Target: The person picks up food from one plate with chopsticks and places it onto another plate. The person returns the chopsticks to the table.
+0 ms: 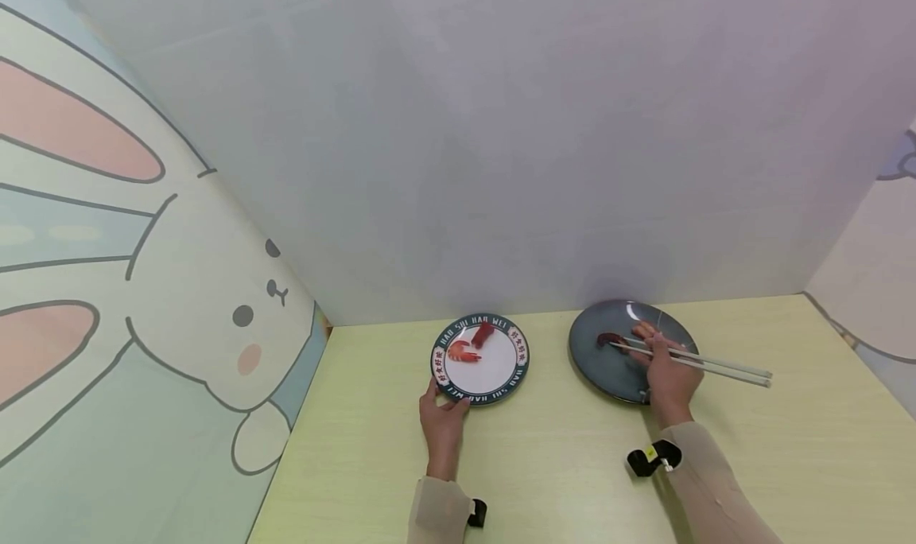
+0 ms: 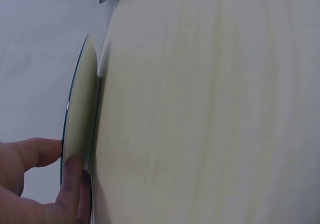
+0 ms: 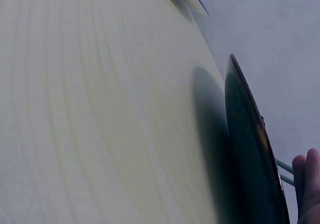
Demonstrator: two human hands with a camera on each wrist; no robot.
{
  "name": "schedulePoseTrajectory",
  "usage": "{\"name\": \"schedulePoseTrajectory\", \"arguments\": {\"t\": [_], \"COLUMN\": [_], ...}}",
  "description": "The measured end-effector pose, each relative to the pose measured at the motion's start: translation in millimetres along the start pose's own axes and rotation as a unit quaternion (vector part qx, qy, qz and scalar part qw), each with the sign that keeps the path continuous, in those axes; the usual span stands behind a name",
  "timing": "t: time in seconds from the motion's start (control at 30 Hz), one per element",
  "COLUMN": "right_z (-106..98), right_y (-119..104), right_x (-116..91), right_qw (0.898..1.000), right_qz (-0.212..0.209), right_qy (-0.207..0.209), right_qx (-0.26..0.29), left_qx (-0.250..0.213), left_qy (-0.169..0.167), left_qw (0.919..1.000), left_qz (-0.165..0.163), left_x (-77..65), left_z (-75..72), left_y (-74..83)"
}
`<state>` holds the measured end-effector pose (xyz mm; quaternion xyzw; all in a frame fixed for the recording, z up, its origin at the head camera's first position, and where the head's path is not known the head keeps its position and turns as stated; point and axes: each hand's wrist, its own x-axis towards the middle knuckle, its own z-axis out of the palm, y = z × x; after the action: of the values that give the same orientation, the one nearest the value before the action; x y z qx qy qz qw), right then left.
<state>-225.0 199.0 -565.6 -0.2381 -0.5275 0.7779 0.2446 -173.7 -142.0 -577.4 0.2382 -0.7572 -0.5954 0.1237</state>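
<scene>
In the head view my left hand [image 1: 442,425] holds the near-left rim of a small white plate [image 1: 495,369] with a dark green lettered border. A shrimp [image 1: 463,352] and a dark red piece of food [image 1: 483,335] lie on it. The left wrist view shows my left fingers [image 2: 42,151] pinching the plate's edge. My right hand [image 1: 673,377] grips a pair of pale chopsticks [image 1: 723,367] over a dark grey-blue plate [image 1: 599,369]. The chopstick tips meet a dark red curved piece of food [image 1: 611,340] there. In the right wrist view, that plate's rim hides part of the chopsticks.
Both plates stand near the back edge of a pale wood-grain table [image 1: 551,464]. A grey-white wall [image 1: 501,170] rises behind it. On the left is a panel with a cartoon rabbit [image 1: 215,329]. Each sleeve has a black wrist device.
</scene>
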Motion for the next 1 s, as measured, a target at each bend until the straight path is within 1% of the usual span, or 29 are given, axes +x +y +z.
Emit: {"name": "schedulePoseTrajectory", "arguments": {"t": [0.07, 0.17, 0.3, 0.4, 0.5, 0.6, 0.77, 0.83, 1.0], "right_z": [0, -1, -1, -1, -1, 1, 7, 9, 14], "right_y": [-2, -5, -7, -9, -12, -14, -17, -18, -21], "right_x": [-1, -3, -4, -4, -5, -5, -6, -7, -13], "right_qw": [1.000, 1.000, 0.999, 0.999, 0.998, 0.999, 0.998, 0.998, 0.998], "right_qz": [0.006, 0.012, 0.009, 0.003, 0.003, 0.005, -0.005, -0.012, -0.017], "right_qy": [0.003, 0.002, -0.021, -0.039, -0.041, -0.032, -0.017, -0.020, -0.038], "right_qx": [-0.005, 0.002, 0.031, 0.036, 0.037, 0.034, 0.053, 0.065, 0.054], "left_qx": [-0.001, -0.001, -0.003, -0.007, -0.010, -0.012, -0.012, -0.011, -0.009], "left_qy": [0.000, 0.000, 0.000, -0.001, -0.002, -0.001, 0.000, 0.000, 0.001], "left_qw": [1.0000, 1.0000, 1.0000, 1.0000, 0.9999, 0.9999, 0.9999, 0.9999, 1.0000], "left_qz": [0.001, 0.000, -0.002, -0.005, -0.002, 0.002, 0.002, 0.001, -0.002], "left_x": [-0.2, -0.5, -1.1, -1.3, -2.0, -2.3, -1.9, -1.8, -1.5], "left_z": [0.0, -0.3, -0.4, 0.0, 0.1, 0.0, -0.1, 0.0, 0.3], "left_y": [0.2, 0.2, 1.6, 3.0, 4.1, 5.1, 5.1, 5.0, 5.2]}}
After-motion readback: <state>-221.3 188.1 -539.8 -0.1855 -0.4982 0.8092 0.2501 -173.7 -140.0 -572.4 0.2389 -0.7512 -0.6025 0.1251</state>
